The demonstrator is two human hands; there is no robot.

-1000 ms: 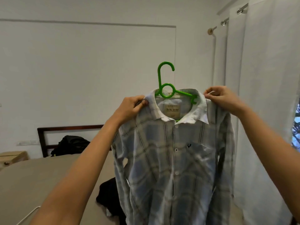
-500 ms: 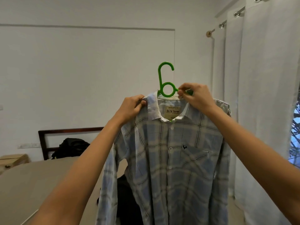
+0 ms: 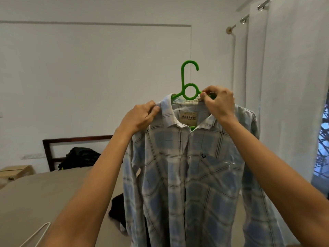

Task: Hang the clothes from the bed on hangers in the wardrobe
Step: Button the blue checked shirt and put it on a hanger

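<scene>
Pinching the collar's left side, the left hand [image 3: 140, 116] holds up the plaid shirt [image 3: 188, 175], while the right hand [image 3: 219, 102] grips the green hanger [image 3: 188, 82] at its right arm. Shirt hangs above the bed's [image 3: 35, 196] near-right edge.

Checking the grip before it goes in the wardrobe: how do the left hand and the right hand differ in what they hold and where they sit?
The left hand pinches the plaid shirt at the collar's left edge; the right hand pinches at the green hanger, by its arm and the collar band. The left hand sits lower and off to the side; the right hand sits higher, right beside the hanger's ring. Both are closed in a fingertip pinch and held up.
</scene>
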